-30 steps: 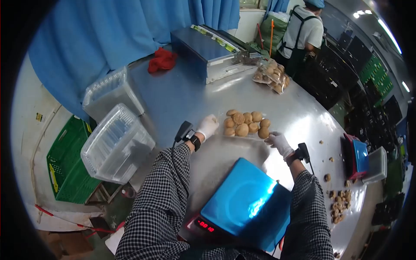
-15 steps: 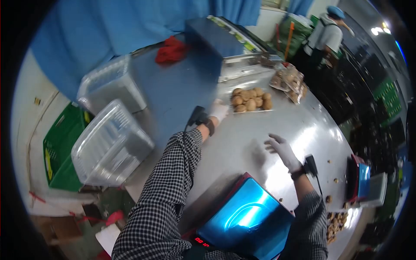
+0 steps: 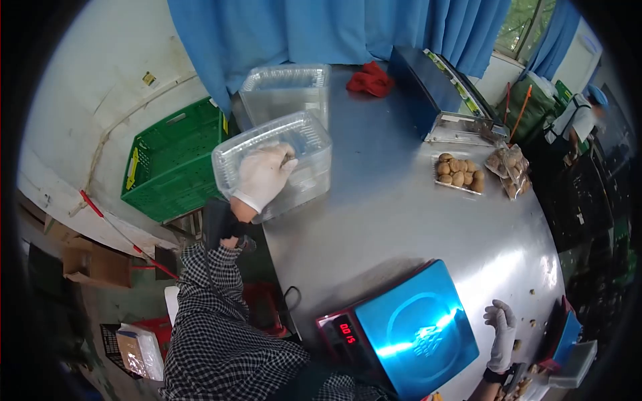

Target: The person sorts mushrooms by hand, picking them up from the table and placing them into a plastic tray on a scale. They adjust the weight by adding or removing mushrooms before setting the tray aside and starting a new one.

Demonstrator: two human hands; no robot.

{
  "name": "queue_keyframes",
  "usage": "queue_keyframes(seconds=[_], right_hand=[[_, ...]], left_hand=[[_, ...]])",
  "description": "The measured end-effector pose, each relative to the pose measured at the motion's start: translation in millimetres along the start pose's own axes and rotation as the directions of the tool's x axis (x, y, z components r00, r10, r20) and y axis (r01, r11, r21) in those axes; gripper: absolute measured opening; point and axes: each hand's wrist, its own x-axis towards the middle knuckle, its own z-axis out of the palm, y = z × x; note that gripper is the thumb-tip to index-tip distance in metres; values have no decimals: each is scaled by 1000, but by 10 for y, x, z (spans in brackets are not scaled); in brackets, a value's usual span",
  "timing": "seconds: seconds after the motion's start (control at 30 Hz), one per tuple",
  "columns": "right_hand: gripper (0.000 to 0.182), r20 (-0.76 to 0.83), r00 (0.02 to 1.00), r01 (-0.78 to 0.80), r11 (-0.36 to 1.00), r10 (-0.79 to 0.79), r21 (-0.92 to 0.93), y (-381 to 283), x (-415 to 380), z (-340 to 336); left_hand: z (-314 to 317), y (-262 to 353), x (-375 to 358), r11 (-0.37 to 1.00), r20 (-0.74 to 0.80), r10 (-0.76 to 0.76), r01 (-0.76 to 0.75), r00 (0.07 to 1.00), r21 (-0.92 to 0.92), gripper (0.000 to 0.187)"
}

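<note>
My left hand [image 3: 264,177], in a white glove, is over the top of a stack of clear plastic trays [image 3: 314,150] at the table's left edge. Its fingers are bent together inside the top tray; what they pinch, if anything, is hidden. To the right of a blue-topped digital scale [image 3: 418,327] is my right hand [image 3: 501,334], also gloved, with loosely curved fingers apart and nothing in them. The scale's red display seems to read 0015, and its platform is bare. A filled tray of brown mushrooms [image 3: 458,175] sits farther back on the table.
Another clear tray stack [image 3: 287,93] stands behind, near a red cloth [image 3: 370,80] and a long metal machine [image 3: 445,100]. Bagged mushrooms [image 3: 511,170] lie by the filled tray. A green crate [image 3: 177,160] is at left, a second scale [image 3: 565,334] at right. A person [image 3: 578,120] stands far right.
My left hand has moved left from beside the mushroom tray to the clear tray stack. My right hand has moved nearer my body, beside the scale. The view has turned left.
</note>
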Motion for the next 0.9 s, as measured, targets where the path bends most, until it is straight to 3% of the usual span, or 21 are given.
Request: queue_keyframes(seconds=[0.07, 0.23, 0.3, 0.43, 0.5, 0.63, 0.8, 0.87, 0.9], right_hand=[[35, -65, 996, -55, 998, 57, 26, 45, -181, -12], [31, -66, 997, -39, 998, 43, 58, -7, -552, 15], [30, -81, 996, -29, 998, 33, 53, -37, -690, 17], [29, -116, 993, -27, 998, 34, 54, -6, -897, -40], [28, -126, 991, -36, 997, 43, 64, 31, -979, -63], [29, -147, 988, -46, 997, 55, 62, 36, -1066, -48], [31, -129, 990, -52, 997, 58, 51, -5, -1099, 18], [31, -162, 985, -64, 996, 52, -69, -95, -1151, 63], [32, -166, 984, -79, 994, 65, -77, -172, -1190, 103]], left_hand=[[3, -215, -112, 945, 277, -182, 245, 944, -216, 13], [-35, -219, -50, 964, 256, -133, 185, 957, -190, 11], [6, -293, -16, 880, 335, -184, 307, 924, -362, 12], [69, -383, 40, 863, 359, -194, 333, 913, -381, 14], [97, -434, 47, 773, 413, -185, 391, 892, -499, 12], [51, -363, 72, 823, 415, -210, 389, 886, -414, 13], [159, -388, 40, 872, 270, -263, 348, 926, -344, 20], [243, -442, -39, 983, 5, -72, 72, 997, -171, 21], [53, -229, -28, 979, -137, -14, -15, 990, -206, 23]])
